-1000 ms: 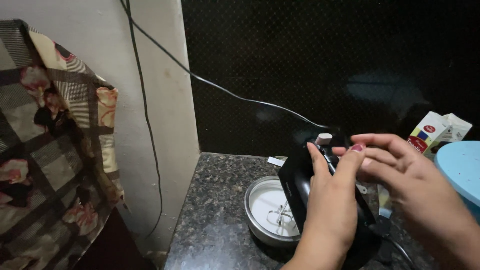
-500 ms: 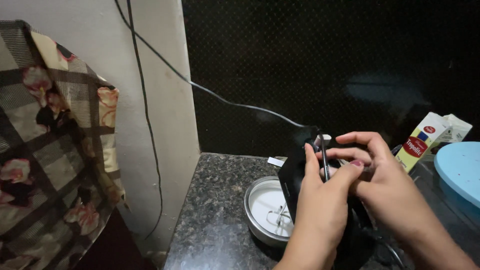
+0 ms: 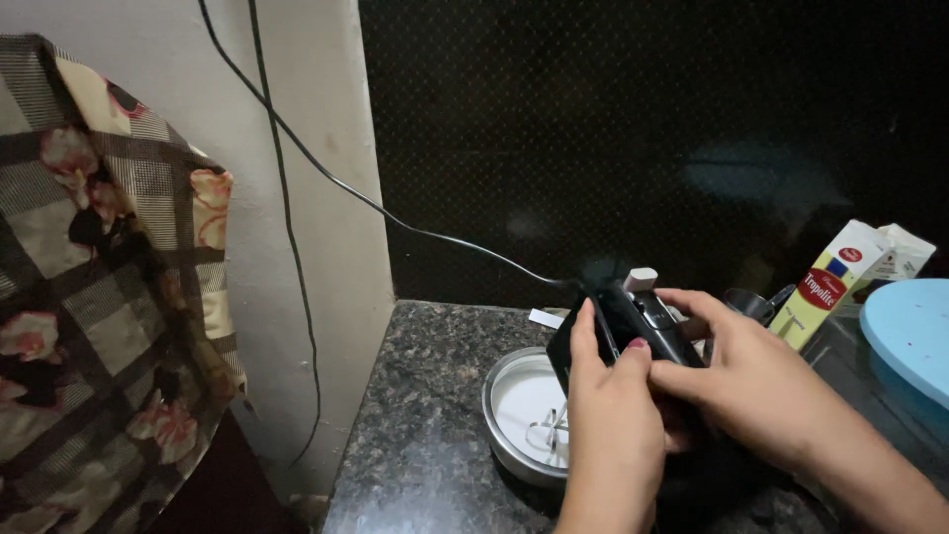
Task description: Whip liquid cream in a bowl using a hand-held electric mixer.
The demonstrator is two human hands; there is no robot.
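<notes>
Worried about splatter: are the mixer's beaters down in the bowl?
In: the beaters dip into the white contents of the bowl.

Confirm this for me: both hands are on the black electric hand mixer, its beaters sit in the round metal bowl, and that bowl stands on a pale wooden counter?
Not quite. The head view shows the round metal bowl on a dark speckled granite counter, not pale wood. Both hands, left and right, do hold the black electric hand mixer, beaters in the bowl.

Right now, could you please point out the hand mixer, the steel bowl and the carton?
hand mixer (image 3: pixel 643 316): head view, on its black top casing.
steel bowl (image 3: pixel 494 410): head view, on its left rim.
carton (image 3: pixel 825 292): head view, on its yellow front face.
</notes>
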